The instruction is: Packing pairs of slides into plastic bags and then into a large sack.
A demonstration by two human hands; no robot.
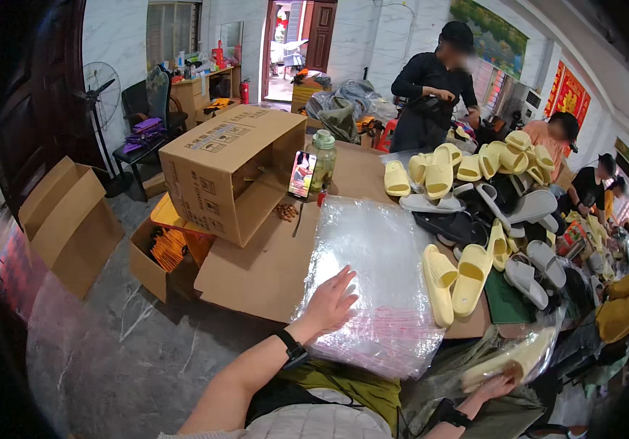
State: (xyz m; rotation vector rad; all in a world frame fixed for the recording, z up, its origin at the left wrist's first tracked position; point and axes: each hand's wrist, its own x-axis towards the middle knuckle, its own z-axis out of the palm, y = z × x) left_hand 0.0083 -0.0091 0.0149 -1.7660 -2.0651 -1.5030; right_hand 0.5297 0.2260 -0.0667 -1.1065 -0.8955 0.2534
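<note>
1. Head view: your left hand (333, 300) lies flat, fingers spread, on the stack of clear plastic bags (373, 285) at the near table edge; released, gripping nothing.
2. Your right hand (496, 385) is low by your lap, fingers closed on a bagged yellow slipper (514, 358); looks like the bagging step, one pair nearly done.
3. Next move, I'd judge: peel off one top bag w/ the left hand; sheets are slick and cling, so pinch at a corner.
4. Loose yellow slipper pair (455, 279) sits just right of the bags; grey slippers (534, 271) and a bigger pile beyond.
5. Open cardboard box (230, 172), phone (302, 174) and bottle (322, 161) stand behind the bags; not in your way.
</note>
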